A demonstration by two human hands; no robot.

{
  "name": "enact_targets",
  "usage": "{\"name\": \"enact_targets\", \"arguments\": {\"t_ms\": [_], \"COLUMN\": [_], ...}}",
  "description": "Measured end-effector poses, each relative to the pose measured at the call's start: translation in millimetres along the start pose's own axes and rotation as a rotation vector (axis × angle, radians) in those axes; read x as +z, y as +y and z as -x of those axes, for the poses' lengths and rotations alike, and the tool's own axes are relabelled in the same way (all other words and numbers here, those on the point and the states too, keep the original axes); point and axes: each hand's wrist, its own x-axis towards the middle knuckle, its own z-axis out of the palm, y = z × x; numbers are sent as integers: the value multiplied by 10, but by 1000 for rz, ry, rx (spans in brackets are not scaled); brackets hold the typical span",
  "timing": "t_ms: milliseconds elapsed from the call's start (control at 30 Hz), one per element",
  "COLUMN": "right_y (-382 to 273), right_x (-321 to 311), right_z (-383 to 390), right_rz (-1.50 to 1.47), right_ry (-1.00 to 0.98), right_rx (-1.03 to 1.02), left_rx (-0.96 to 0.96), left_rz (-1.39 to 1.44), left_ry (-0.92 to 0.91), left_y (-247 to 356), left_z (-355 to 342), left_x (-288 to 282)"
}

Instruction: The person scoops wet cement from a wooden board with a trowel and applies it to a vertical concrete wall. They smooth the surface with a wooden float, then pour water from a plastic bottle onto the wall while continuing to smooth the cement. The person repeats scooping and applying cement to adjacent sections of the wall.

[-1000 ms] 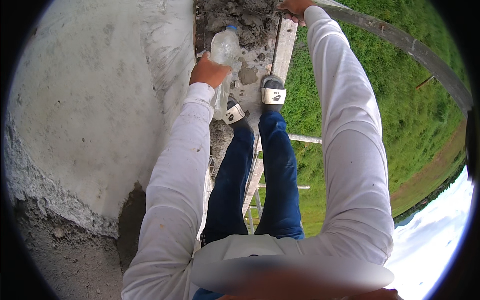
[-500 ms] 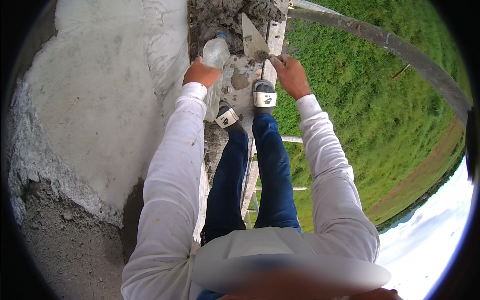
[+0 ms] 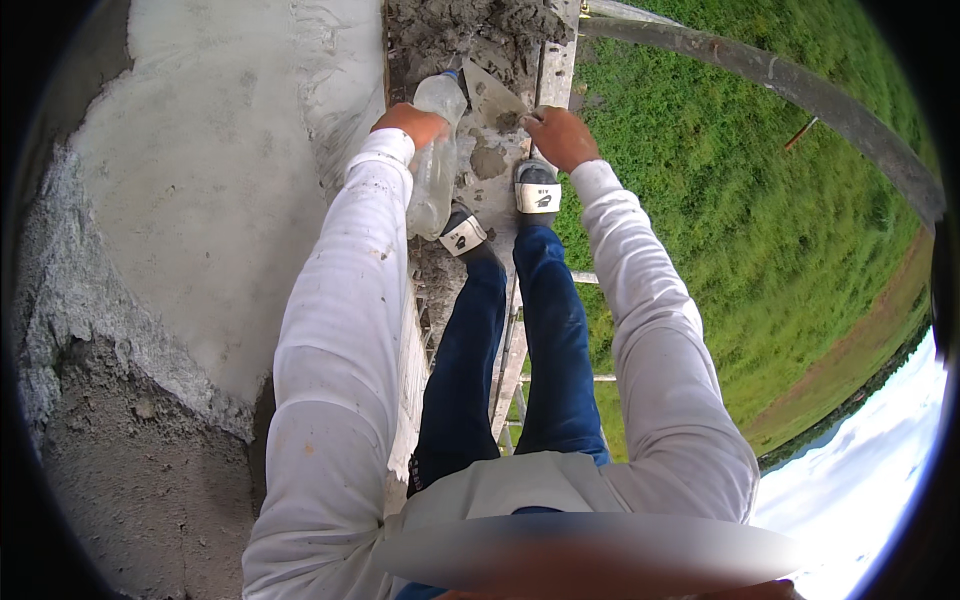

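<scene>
My left hand point(image 3: 410, 124) is wrapped round a large clear plastic bottle point(image 3: 434, 185) with a blue top. The bottle's neck points away from me, toward a heap of wet grey mortar point(image 3: 430, 35) on the planks. Gripped by its handle end in my right hand point(image 3: 562, 137) is a pointed trowel point(image 3: 490, 98), whose grey-smeared blade lies beside the bottle's neck with its tip at the mortar. My fingers hide most of the trowel's handle. Whether water runs from the bottle is too small to tell.
My sandalled feet point(image 3: 538, 190) stand on a narrow plank platform point(image 3: 556, 75). A partly plastered wall point(image 3: 200, 200) rises close on the left. To the right, a curved metal pipe point(image 3: 800, 85) passes above grass point(image 3: 730, 230) lying below the platform's edge.
The trowel's blade has swung left, its tip now near the bottle's neck. My right hand has moved slightly left and away from me. The bottle stays in my left hand.
</scene>
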Motion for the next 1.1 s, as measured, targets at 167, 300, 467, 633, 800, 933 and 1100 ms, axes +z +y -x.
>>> {"name": "enact_targets", "arguments": {"t_ms": [167,300,467,633,800,933,1100], "right_y": [-349,-325,-77,-265,-243,-82,-148], "right_x": [143,358,439,248,-272,-684,-675], "right_z": [-665,-876,-366,93,472,242,-364], "right_rz": [32,-333,-1154,-1343,-757,-94,58], "right_ry": [46,15,-85,-81,28,443,439], "right_rx": [176,264,392,449,174,-69,106], "left_rx": [-28,-39,30,106,67,104,150], "left_rz": [-103,-30,41,95,112,121,185], "left_ry": [5,43,123,157,83,92,62], "left_y": [-134,-156,-212,-213,-191,-181,-216], "left_z": [2,-40,-19,-53,-112,-137,-110], "left_x": [78,163,215,206,225,215,175]}}
